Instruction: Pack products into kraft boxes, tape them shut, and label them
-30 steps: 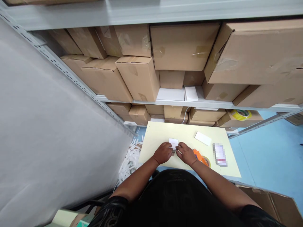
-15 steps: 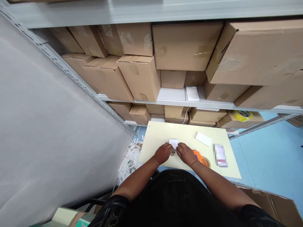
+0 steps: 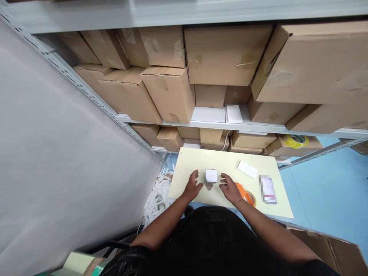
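A small white box [image 3: 211,176] with faint print on its top stands on the pale yellow table [image 3: 189,161]. My left hand [image 3: 193,186] is just left of it, fingers apart and curved, holding nothing. On the other side, my right hand [image 3: 229,188] is likewise open, with a gap between its fingers and the box. Right beside my right hand lies an orange tape dispenser [image 3: 243,194] carrying a roll of tape [image 3: 252,198]. Farther right are a flat white box [image 3: 247,169] and a blurred-out rectangular item [image 3: 267,189].
Metal shelves [image 3: 212,123] packed with cardboard boxes [image 3: 169,92] rise behind the table. A yellow tape roll [image 3: 295,141] rests on a carton at the right. White paper strips [image 3: 156,199] heap on the floor at the left, by the wall [image 3: 71,165]. An open carton [image 3: 324,245] stands at lower right.
Both hands have let go of the small white box and moved apart, left hand to the left, right hand slightly to the right. The box top is now uncovered.
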`<action>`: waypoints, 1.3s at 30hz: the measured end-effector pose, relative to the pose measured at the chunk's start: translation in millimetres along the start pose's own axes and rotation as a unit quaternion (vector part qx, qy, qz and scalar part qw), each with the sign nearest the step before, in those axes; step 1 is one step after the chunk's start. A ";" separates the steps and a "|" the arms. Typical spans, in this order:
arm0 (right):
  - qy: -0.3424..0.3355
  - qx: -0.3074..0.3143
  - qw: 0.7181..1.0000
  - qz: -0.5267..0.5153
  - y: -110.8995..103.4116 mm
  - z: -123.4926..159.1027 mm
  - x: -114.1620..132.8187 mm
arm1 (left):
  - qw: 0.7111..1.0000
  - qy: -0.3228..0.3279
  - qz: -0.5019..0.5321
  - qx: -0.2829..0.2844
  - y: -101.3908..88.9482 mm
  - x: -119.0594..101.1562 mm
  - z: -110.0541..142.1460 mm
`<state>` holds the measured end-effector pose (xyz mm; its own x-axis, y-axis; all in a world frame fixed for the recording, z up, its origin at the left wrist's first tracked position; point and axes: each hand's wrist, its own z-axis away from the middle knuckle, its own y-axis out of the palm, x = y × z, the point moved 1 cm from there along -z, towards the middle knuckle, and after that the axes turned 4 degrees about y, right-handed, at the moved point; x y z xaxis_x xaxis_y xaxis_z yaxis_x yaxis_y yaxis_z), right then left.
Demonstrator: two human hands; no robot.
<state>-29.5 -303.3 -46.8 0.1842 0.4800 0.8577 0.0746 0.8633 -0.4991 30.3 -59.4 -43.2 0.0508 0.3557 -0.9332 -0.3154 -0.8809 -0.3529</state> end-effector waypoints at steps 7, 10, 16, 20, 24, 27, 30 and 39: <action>0.084 0.116 0.988 -0.053 24.1 -9.6 -24.5 | 0.987 -0.099 0.086 0.094 18.4 11.6 -4.8; 0.077 0.117 0.989 -0.052 27.5 -11.3 -24.6 | 0.984 -0.106 0.108 0.094 26.9 7.3 -1.8; 0.078 0.156 0.983 -0.053 32.0 -20.5 -24.8 | 0.984 -0.111 0.116 0.075 36.0 7.7 0.8; 0.054 0.198 0.977 -0.052 36.3 -35.8 -24.8 | 0.988 -0.107 0.102 0.047 36.4 11.3 -1.3; 0.049 0.215 0.975 -0.017 46.1 -57.4 -19.1 | 0.991 -0.106 0.082 0.002 30.1 15.7 -10.6; 0.047 0.226 0.973 -0.006 60.8 -78.6 -6.7 | 0.991 -0.110 0.073 -0.027 14.4 20.6 -24.7; 0.045 0.221 0.974 -0.006 81.2 -105.6 12.3 | 0.992 -0.103 0.068 -0.034 -11.8 29.0 -44.9; 0.067 0.146 0.987 -0.003 141.6 -186.8 59.8 | 0.998 -0.053 0.046 0.007 -98.6 62.0 -131.2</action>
<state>175.2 -181.6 -89.2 0.3148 0.4658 0.8270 -0.2065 0.8840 -0.4193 188.9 8.6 -75.1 -0.0796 0.3055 -0.9489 -0.3272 -0.9072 -0.2646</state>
